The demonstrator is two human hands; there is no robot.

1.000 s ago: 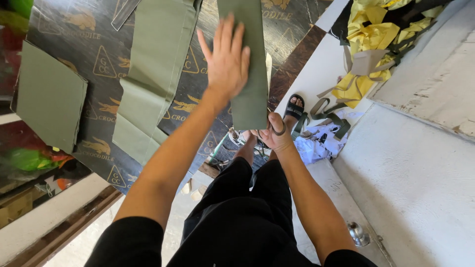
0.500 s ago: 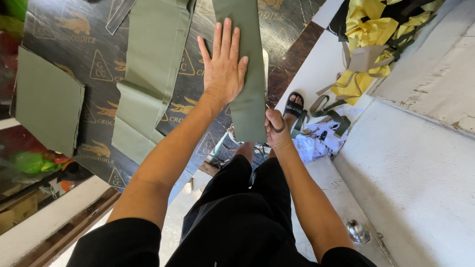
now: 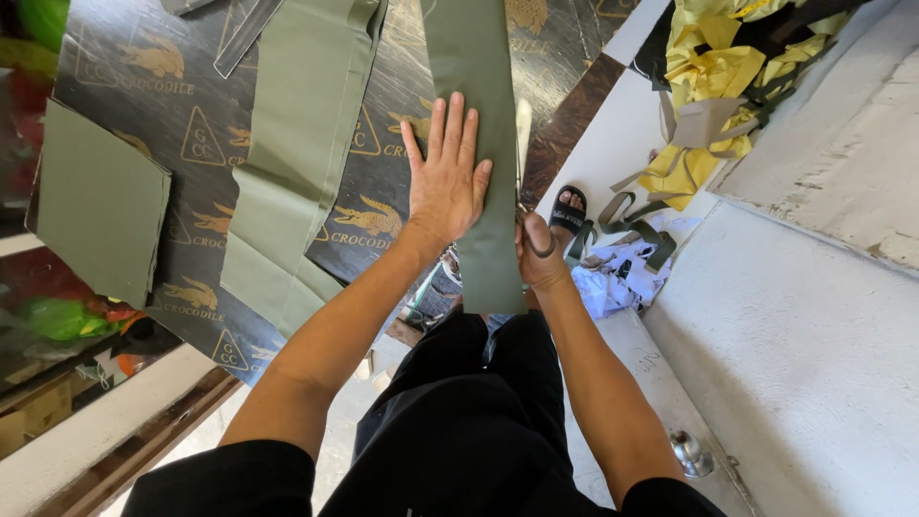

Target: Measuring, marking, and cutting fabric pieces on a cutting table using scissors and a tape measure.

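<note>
My left hand (image 3: 448, 177) lies flat, fingers spread, on a long olive green fabric strip (image 3: 476, 86) that runs up a dark printed board (image 3: 201, 115). My right hand (image 3: 538, 254) sits at the strip's right edge and grips scissors (image 3: 523, 144), whose blades point up along that edge. The strip's lower end hangs over the board's edge above my black trousers.
More green fabric pieces lie on the board: a wide folded one (image 3: 292, 163) in the middle and a squarish one (image 3: 96, 201) at the left. Yellow and green scraps (image 3: 713, 86) are piled at the upper right. A sandalled foot (image 3: 569, 211) and a grey concrete ledge (image 3: 814, 325) are at the right.
My left hand has slid down the strip toward me. My right hand with the scissors has come up to the strip's right edge.
</note>
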